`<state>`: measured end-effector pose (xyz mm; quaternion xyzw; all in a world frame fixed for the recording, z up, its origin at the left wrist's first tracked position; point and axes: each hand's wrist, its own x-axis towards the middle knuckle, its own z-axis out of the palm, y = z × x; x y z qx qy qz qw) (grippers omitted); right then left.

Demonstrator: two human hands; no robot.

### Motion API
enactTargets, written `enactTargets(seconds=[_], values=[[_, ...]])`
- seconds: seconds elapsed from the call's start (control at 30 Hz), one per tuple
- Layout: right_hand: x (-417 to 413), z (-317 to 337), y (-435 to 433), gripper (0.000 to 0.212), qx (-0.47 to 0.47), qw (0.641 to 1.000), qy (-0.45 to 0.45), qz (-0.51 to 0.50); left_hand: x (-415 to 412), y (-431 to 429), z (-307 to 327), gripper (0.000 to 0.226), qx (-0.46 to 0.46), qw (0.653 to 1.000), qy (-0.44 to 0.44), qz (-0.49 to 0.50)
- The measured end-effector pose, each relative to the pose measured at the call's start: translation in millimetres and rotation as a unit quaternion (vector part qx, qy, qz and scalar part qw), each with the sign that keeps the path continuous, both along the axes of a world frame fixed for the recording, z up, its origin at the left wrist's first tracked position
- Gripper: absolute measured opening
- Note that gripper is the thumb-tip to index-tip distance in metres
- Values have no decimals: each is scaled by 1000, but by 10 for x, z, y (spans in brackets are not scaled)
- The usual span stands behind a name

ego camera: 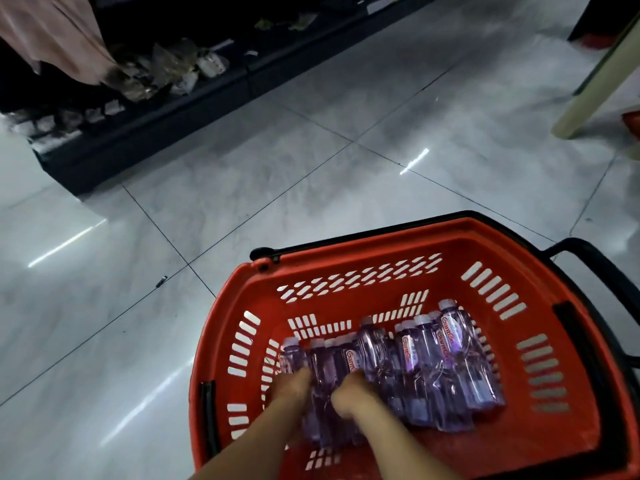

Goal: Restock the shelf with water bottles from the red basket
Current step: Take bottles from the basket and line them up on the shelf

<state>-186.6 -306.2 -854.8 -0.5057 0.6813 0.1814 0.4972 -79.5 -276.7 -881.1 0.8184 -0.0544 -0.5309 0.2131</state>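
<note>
A red basket with black handles stands on the floor at the lower right. Several purple-tinted water bottles with white caps lie side by side on its bottom. Both my hands reach down into the basket's left part. My left hand curls around a bottle near the left end of the row. My right hand grips a bottle just beside it. The fingertips of both hands are hidden among the bottles. The dark shelf runs along the upper left, away from the basket.
The low black shelf holds several small packaged goods. Pale fabric hangs at the top left. A cream table leg stands at the right, with something red behind it. Glossy grey floor tiles lie between shelf and basket.
</note>
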Motion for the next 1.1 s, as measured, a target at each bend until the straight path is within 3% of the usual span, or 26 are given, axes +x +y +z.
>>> enactTargets(seconds=[0.2, 0.3, 0.37, 0.43, 0.53, 0.67, 0.77, 0.87, 0.93, 1.1], values=[[6, -222, -94, 79, 10, 1000, 20, -4, -38, -31, 50, 24, 17, 1000, 15, -15], [-23, -301, -128, 56, -5, 1000, 26, -4, -45, -3, -10, 26, 11, 999, 48, 13], [-60, -343, -153, 38, -6, 1000, 14, -14, -71, 34, 2, 19, 8, 1000, 18, 8], [-48, -394, -120, 36, -7, 999, 12, -35, -89, 74, -12, 12, 5, 999, -39, -16], [44, -447, -38, 45, -24, 996, 21, -89, -115, 121, -39, 11, -3, 997, -70, -36], [46, -446, -27, 82, 0, 995, -16, -102, -90, 82, -117, 45, -13, 997, -53, -46], [-35, -483, -85, 93, 47, 995, -29, -79, -130, 104, -77, 42, -25, 997, -46, -50], [-56, -481, -66, 61, 61, 998, -33, -8, -99, 156, -39, 17, -9, 999, -27, -30], [-47, -483, -38, 42, 62, 997, -46, 2, -41, 193, -47, 15, 11, 999, -18, -32], [-108, -431, 3, 43, 67, 995, -74, -15, -3, 354, -11, 34, -12, 1000, 18, 22]])
